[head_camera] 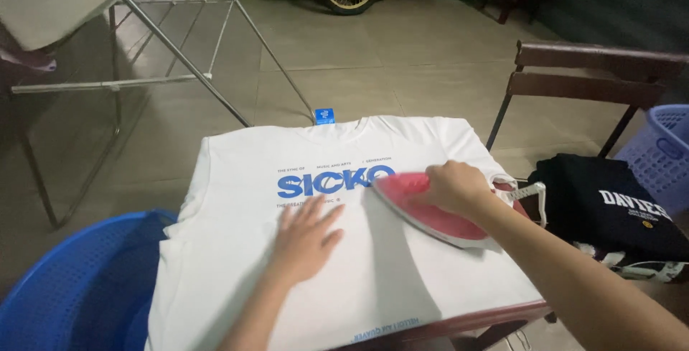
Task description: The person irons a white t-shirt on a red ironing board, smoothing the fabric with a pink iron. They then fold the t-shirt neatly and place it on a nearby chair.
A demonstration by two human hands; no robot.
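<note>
A white T-shirt (344, 250) with blue print across the chest lies spread flat, front up, over a board or table whose dark red edge (474, 320) shows at the near side; its collar with a small blue tag points away from the person. The right arm comes in from the lower right, bent slightly, and the right hand (453, 187) is closed around the handle of a pink iron (423, 211), which rests sole-down on the shirt just right of the print, its tip aimed left toward the letters. The left arm rises from the bottom edge, and the left hand (307, 240) lies palm down on the shirt just below the print, fingers spread apart and flat, holding nothing, a little to the left of the iron's tip and not touching it. A blue plastic basket (79, 286) sits at the lower left, a dark folded garment (610, 207) on the right, a lilac basket (664, 150) beside it, a wooden chair (588, 78) behind, and a metal drying rack (165, 42) at upper left.
</note>
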